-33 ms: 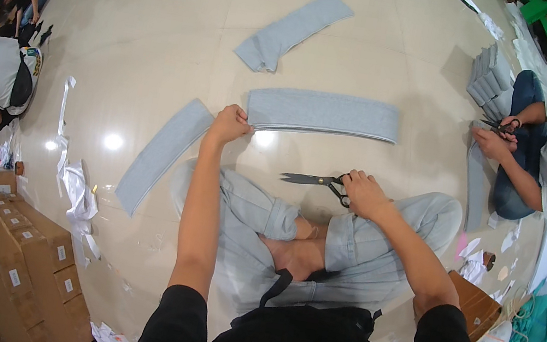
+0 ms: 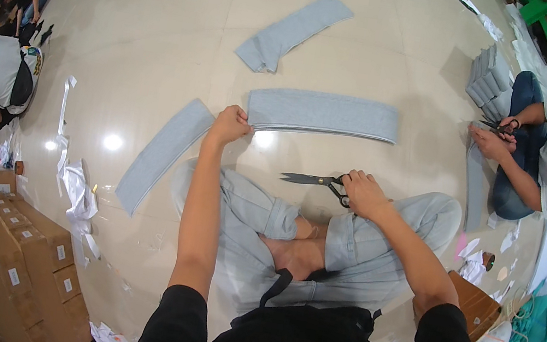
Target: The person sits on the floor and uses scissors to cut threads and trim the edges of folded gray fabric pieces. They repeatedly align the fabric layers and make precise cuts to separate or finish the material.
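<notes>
Pinching the near left corner of the grey fabric strip with left hand. Right hand closed on scissors, blades seemingly shut. Next: bringing blades to the held edge.

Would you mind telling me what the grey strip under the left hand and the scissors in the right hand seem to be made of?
The grey strip looks like soft knit fabric, probably fleece or jersey: matte, heathered, lying limp and doubled over. The scissors appear to be steel with dark handles: the blades are thin and faintly glinting. The left hand pinches the strip's end; the right hand grips the handles.
</notes>
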Demonstrator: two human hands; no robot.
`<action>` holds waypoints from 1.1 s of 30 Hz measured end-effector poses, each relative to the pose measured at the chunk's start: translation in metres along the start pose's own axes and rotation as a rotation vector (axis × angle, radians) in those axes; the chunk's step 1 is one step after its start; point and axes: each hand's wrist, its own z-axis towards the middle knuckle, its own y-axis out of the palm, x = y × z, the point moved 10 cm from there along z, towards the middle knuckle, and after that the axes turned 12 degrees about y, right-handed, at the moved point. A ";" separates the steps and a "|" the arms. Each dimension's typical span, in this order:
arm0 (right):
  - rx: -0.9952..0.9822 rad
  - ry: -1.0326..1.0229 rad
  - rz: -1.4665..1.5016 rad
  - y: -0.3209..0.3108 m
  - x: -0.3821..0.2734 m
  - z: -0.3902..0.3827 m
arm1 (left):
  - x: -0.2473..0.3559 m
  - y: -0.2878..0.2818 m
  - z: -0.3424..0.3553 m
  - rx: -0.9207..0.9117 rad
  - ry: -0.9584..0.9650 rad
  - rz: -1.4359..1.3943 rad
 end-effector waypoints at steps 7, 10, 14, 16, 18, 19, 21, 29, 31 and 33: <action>-0.235 0.015 0.350 0.005 0.010 0.013 | 0.000 0.001 -0.008 0.035 0.063 0.010; -0.405 0.024 0.658 0.014 0.015 0.024 | 0.010 -0.003 -0.015 0.016 0.031 0.045; -0.708 0.028 1.167 0.031 -0.006 0.034 | 0.015 -0.007 -0.018 0.003 0.024 0.056; -0.773 0.050 1.126 0.027 -0.017 0.044 | 0.019 -0.009 -0.024 -0.009 -0.003 0.046; -0.821 0.047 1.123 0.017 -0.030 0.057 | 0.034 -0.012 -0.029 -0.026 -0.034 0.029; -0.838 0.032 1.140 0.014 -0.035 0.064 | 0.036 -0.014 -0.030 -0.022 -0.035 0.013; -0.856 0.013 1.200 0.015 -0.044 0.077 | 0.040 -0.015 -0.030 -0.016 -0.036 -0.020; -0.881 0.042 1.175 0.012 -0.054 0.113 | 0.044 -0.016 -0.032 -0.054 -0.057 0.018; -0.883 0.044 1.169 0.011 -0.057 0.119 | 0.041 -0.016 -0.032 -0.057 -0.061 0.013; -0.879 0.043 1.160 0.009 -0.058 0.125 | 0.040 -0.016 -0.032 -0.053 -0.051 0.008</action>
